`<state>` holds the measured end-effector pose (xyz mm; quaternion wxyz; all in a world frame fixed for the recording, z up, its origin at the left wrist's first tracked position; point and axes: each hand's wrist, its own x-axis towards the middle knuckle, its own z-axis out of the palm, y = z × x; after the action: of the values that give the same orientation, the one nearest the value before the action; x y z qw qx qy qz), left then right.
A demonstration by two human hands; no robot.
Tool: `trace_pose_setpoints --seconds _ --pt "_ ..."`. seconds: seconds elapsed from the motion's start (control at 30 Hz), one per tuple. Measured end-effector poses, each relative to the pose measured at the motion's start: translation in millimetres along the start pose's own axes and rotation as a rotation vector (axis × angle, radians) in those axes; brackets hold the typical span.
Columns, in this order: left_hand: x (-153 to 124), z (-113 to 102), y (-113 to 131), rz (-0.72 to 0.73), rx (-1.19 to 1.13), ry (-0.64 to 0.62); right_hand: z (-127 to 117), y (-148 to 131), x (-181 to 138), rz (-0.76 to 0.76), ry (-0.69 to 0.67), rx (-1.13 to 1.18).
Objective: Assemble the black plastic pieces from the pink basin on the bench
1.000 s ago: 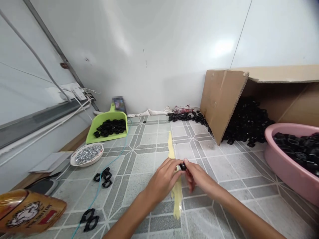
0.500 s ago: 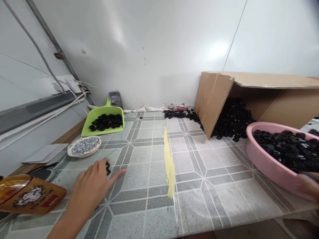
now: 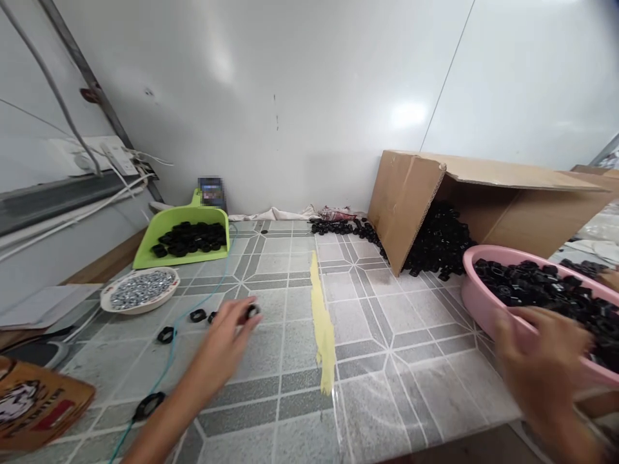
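Note:
My left hand (image 3: 229, 338) is over the tiled-pattern tabletop, with thumb and fingers closed around a small black ring-shaped part (image 3: 252, 312). Just left of it lie several loose black rings, among them one ring (image 3: 198, 316) near the wrist and a larger-looking one (image 3: 149, 406) by the forearm, close to a thin teal cord (image 3: 170, 361). My right hand (image 3: 544, 361) is at the near rim of a pink basin (image 3: 476, 290) heaped with black parts (image 3: 536, 283). Its fingers are curled and smeared by motion; whether they hold anything cannot be made out.
A green dustpan (image 3: 145, 248) holds black rings. Before it sits a white bowl (image 3: 109, 299) of small silver metal pieces. An orange bottle (image 3: 43, 406) leans in at left. A tipped cardboard box (image 3: 396, 212) spills black parts. Another person's hand (image 3: 610, 278) shows at far right.
My left hand has moved right and holds a black ring; several rings now show loose behind it. My right hand has come further into view at the basin's near rim. The view has shifted slightly.

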<state>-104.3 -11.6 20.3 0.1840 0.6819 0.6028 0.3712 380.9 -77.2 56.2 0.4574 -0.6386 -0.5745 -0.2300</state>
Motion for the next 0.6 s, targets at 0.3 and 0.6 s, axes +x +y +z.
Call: trace_pose_setpoints --seconds 0.3,0.6 --pt "80 122 52 -0.046 -0.52 -0.131 211 -117 15 0.122 -0.717 0.373" --pt "80 122 36 -0.165 -0.781 -0.139 358 -127 118 0.199 -0.719 0.344"
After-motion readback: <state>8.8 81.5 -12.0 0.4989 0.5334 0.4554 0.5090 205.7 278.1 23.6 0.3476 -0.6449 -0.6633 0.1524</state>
